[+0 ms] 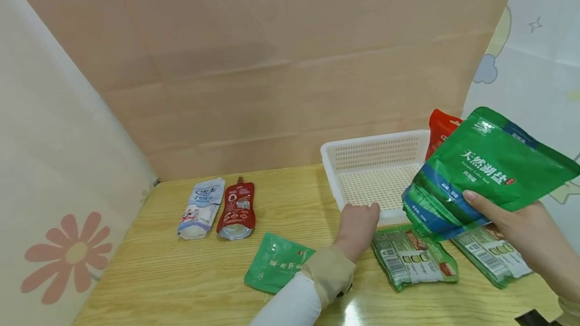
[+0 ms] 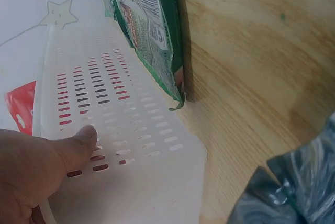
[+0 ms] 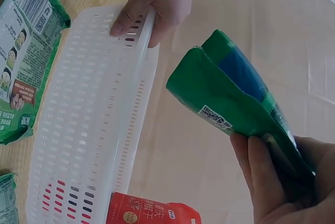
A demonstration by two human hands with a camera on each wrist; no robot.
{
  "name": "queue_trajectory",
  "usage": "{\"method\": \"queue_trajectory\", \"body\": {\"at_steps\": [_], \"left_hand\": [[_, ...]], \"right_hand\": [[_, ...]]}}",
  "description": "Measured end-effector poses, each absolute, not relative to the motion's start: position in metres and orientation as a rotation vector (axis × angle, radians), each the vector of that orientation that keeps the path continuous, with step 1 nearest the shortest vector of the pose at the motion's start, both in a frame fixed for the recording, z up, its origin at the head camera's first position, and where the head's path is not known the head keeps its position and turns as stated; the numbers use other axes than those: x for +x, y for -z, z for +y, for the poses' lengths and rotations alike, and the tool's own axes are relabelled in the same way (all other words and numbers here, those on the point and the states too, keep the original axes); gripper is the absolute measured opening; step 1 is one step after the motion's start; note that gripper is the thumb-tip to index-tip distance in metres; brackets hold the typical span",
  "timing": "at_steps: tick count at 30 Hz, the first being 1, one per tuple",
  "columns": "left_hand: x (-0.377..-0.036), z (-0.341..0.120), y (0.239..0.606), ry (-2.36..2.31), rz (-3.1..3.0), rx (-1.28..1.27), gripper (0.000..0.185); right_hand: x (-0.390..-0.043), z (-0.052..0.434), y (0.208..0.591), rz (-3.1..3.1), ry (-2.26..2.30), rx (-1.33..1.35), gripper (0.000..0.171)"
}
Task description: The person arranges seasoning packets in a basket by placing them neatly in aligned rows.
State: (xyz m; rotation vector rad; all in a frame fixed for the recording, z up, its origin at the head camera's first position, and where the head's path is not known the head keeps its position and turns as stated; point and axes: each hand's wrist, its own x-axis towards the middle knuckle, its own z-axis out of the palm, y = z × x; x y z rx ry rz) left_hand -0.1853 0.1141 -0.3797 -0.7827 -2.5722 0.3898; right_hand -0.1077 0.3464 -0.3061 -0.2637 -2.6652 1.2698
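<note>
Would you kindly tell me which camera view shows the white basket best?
The head view: the white basket appears nearly whole on the table, the left hand gripping its near rim. The right wrist view shows its perforated side from close up, with the rim cut off below. The left wrist view shows only a wall section.

Screened tabletop booth [image 1: 290, 64], wooden table [image 1: 181, 275]

A glossy green and blue plastic salt pouch with white lettering [image 1: 487, 172] is held up, tilted, over the right end of the tray, pinched at its lower edge; the white perforated plastic tray [image 1: 362, 157] sits flat at the back of the wooden table, gripped at its near rim.
</note>
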Motion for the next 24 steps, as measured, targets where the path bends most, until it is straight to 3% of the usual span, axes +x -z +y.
{"method": "queue_trajectory", "body": {"at_steps": [13,24], "left_hand": [[-0.189,0.114,0.380,-0.300,-2.556,-0.778,0.006],[-0.187,0.108,0.376,-0.279,-2.680,-0.792,0.008]], "right_hand": [[-0.120,0.333,0.287,-2.589,-1.234,-0.283,0.074],[-0.151,0.324,0.277,-2.485,-1.375,-0.153,0.033]]}}
